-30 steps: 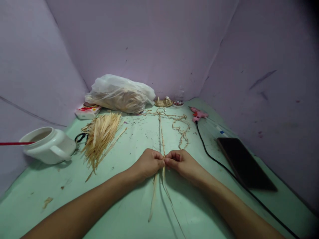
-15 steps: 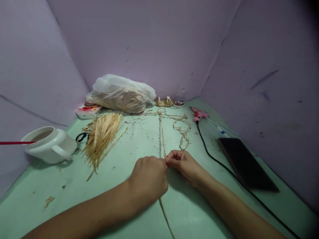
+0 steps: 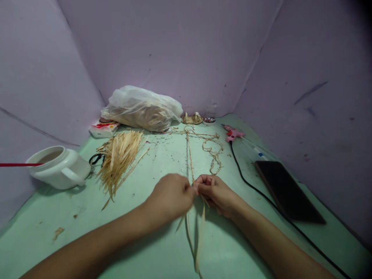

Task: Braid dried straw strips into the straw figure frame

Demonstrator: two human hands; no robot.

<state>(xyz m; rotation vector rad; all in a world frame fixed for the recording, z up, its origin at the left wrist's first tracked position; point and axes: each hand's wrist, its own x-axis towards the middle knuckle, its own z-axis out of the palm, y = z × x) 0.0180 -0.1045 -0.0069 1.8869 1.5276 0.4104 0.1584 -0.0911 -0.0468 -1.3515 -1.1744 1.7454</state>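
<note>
A thin twisted fibre cord (image 3: 190, 157) runs down the middle of the green table to my fingertips. My right hand (image 3: 216, 193) pinches the cord's near end between thumb and forefinger. My left hand (image 3: 173, 195) is closed right beside it, fingertips meeting the right ones at the strands; it is slightly blurred. Pale flat strands (image 3: 200, 240) hang from between the hands toward the near edge. Beyond, more knotted cord (image 3: 215, 155) lies in loose loops. A bundle of dry fibre strips (image 3: 120, 159) lies to the left.
A white pot (image 3: 59, 166) with a red stick stands at left, near black scissors (image 3: 95, 159). Behind are a plastic bag (image 3: 142, 110) and a small box (image 3: 104, 128). At right lie a pink glue gun (image 3: 233, 133), its black cable and a dark phone (image 3: 287, 190).
My left hand has shifted slightly left and up, its grip turned. More loose strands now show below the hands. My right hand has stayed nearly in place.
</note>
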